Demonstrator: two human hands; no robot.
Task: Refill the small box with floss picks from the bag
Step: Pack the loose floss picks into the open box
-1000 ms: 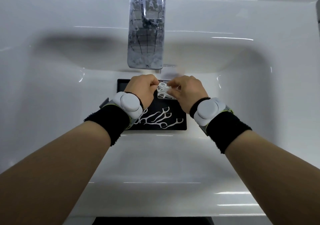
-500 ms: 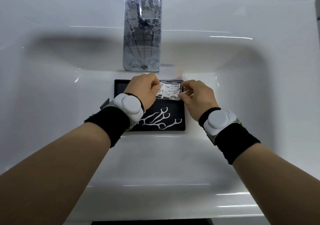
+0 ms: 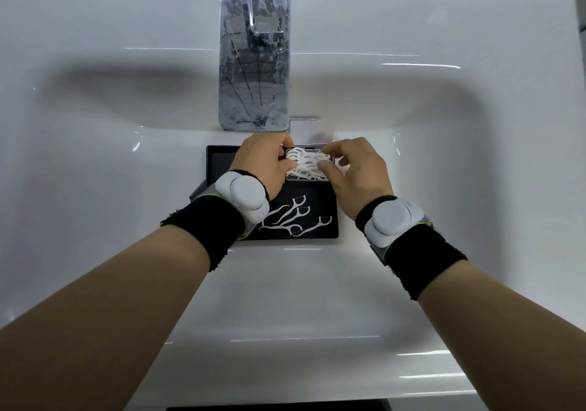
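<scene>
On the left, the left hand curls round the left end of the small clear box, thumb and fingers holding it steady over a black tray that sits in the white sink below the chrome faucet. The box is heaped with white floss picks, its clear lid standing open behind. A few loose picks lie on the tray nearer the person. To the right, the right hand has its fingers bent over the pile, thumb touching it; whether it pinches a pick cannot be told. The bag is not in view. The heap looks overfull: pressing it down or closing the lid could spill picks into the sink or trap them under the lid.
</scene>
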